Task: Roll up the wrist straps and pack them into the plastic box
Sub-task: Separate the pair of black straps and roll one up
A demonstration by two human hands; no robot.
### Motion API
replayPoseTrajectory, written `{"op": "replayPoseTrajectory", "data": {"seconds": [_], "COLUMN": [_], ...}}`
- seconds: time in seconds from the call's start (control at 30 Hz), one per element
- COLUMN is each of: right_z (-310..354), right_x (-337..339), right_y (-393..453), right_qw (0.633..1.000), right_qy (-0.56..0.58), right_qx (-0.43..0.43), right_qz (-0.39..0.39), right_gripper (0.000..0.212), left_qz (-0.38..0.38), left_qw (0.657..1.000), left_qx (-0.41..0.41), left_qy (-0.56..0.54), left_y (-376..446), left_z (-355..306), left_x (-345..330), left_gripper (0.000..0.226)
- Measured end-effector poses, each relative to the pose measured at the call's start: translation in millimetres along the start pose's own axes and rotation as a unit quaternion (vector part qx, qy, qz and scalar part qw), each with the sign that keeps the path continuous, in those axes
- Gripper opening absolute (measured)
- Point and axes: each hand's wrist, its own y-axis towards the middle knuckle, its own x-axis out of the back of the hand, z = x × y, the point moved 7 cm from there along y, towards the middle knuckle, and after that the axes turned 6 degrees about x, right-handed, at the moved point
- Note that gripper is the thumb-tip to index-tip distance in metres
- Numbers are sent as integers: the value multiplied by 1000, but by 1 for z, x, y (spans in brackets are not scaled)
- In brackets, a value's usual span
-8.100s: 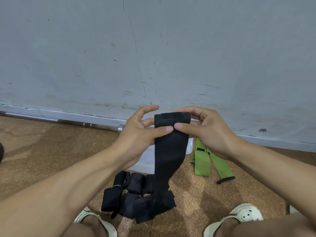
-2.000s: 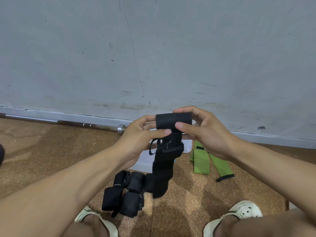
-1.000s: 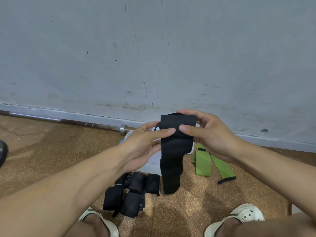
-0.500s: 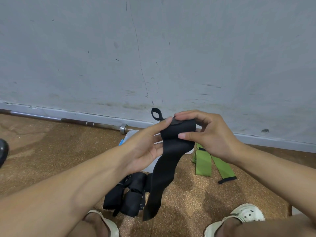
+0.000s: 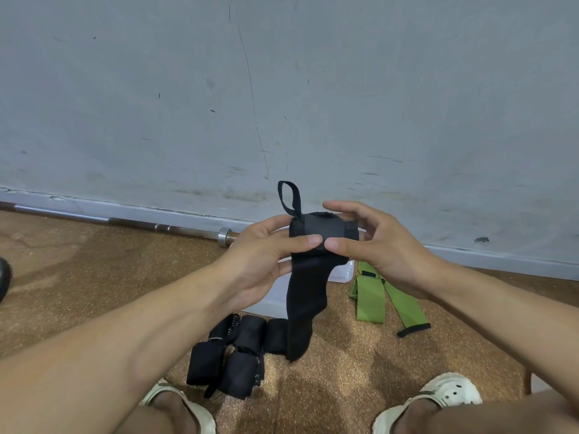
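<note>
Nearest the lower edge of the frame, rolled black straps lie on the cork floor between two pale sandals. Above them, mid-frame, the left hand and right hand pinch a half-rolled black wrist strap, its tail hanging down. Behind it sits the plastic box, mostly hidden, with green straps to its right. Farther back a barbell runs along the wall.

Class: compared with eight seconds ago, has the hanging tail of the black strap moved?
Yes. The black strap tail has risen clear of the floor beside the rolled straps.
</note>
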Motion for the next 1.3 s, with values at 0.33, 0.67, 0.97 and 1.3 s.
{"op": "replayPoseTrajectory", "data": {"seconds": [0.33, 0.67, 0.97, 1.3], "right_z": [-3, 5, 4, -15], "right_x": [2, 2, -2, -5], "right_y": [1, 3, 6, 3], "right_qw": [1000, 992, 983, 998], "right_qy": [28, -93, -133, 61], "right_qx": [-3, 87, 125, -36], "right_qz": [6, -23, -29, -1], "right_gripper": [51, 54, 53, 55], "left_qz": [8, 31, -38, -10], "left_qw": [999, 995, 997, 1000], "left_qx": [31, 63, 46, -1], "left_qy": [43, 76, -40, -7], "left_y": [0, -2, 0, 0], "left_z": [9, 17, 14, 5], "left_x": [-1, -10, 2, 2], "left_gripper": [50, 39, 30, 37]}}
